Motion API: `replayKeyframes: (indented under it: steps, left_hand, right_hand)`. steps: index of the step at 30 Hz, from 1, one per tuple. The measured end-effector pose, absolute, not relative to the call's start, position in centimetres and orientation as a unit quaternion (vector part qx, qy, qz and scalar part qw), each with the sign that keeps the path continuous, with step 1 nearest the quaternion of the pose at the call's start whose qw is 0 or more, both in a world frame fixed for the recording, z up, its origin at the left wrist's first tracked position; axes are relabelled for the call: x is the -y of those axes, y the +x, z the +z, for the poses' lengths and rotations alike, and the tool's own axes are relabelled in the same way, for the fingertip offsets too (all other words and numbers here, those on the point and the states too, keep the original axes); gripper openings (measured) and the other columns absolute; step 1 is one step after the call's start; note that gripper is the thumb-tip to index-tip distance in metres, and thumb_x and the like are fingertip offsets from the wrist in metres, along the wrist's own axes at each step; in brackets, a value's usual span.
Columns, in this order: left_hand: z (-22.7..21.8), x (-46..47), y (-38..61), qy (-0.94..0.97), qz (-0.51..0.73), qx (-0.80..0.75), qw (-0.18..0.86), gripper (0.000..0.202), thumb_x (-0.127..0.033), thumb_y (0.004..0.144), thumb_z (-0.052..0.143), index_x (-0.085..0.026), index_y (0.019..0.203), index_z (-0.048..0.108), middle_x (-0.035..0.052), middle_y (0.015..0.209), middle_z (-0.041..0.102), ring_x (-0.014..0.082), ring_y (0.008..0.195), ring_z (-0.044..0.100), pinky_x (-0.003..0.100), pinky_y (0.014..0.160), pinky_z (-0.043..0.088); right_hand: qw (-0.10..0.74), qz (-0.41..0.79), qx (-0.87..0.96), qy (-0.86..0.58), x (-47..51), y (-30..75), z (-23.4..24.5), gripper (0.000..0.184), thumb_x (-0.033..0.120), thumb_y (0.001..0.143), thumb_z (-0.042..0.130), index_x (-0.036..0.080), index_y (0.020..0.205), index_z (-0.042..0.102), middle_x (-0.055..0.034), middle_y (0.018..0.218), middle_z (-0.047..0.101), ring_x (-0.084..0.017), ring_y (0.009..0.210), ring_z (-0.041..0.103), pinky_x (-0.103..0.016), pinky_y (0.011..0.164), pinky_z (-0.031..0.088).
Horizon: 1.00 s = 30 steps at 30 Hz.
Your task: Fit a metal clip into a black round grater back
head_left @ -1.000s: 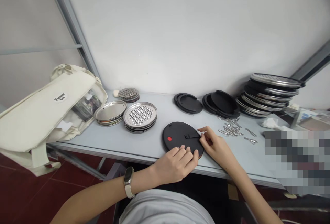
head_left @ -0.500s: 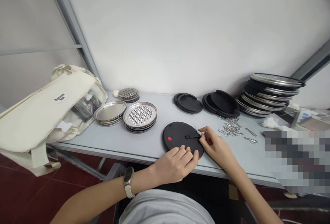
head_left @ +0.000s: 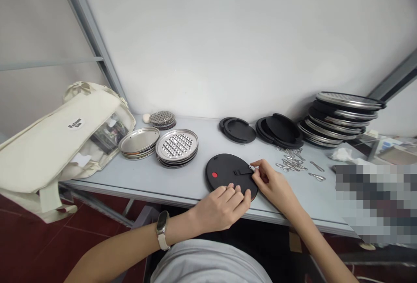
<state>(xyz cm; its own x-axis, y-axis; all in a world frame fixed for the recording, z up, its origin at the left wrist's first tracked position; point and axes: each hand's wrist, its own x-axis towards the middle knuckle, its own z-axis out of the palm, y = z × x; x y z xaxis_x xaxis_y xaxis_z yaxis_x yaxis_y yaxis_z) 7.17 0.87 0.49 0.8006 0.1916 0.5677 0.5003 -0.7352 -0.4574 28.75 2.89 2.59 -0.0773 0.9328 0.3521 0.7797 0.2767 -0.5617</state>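
Observation:
A round black plastic disc (head_left: 228, 163) with a red dot and a narrow raised bar lies at the table's front edge. My left hand (head_left: 223, 208) rests on its near rim, fingers curled over the edge and gripping it. At the disc's right side, my right hand (head_left: 270, 182) pinches a small shiny metal loop (head_left: 252, 168) against the end of the bar. The thumb and fingertips partly hide that loop. Similar metal loops (head_left: 291, 161) lie in a loose heap to the right of my right hand.
Stacked round metal graters (head_left: 177, 146) and plain metal discs (head_left: 139, 140) stand left, beside a cream bag (head_left: 58, 131). Black rings (head_left: 239, 130) and black trays (head_left: 282, 128) lie at the back. A tall stack of metal-and-black discs (head_left: 342, 120) stands at the right on the grey table (head_left: 130, 178).
Almost nothing differs. Both hands keep their places on the black disc, and the metal loop in my right fingertips has shifted only very slightly.

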Motion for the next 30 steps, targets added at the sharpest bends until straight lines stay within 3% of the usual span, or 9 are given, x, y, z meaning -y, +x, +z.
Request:
replayKeyframes:
  steps: [30]
  left_hand:
    - [0.54,-0.85,7.17,-0.897,-0.253,0.19,0.308,0.038,-0.019,0.094,0.045,-0.008,0.129,0.055,0.0125,0.113,0.063,0.0209,0.099,0.061,0.031,0.083,0.043]
  right_hand:
    - [0.343,0.132,0.716,-0.593,-2.96,28.62,2.68,0.018,0.04,0.096,0.038,0.024,0.088,0.044,0.0075,0.055,0.04,-0.014,0.046,0.045,-0.025,0.05,0.034]
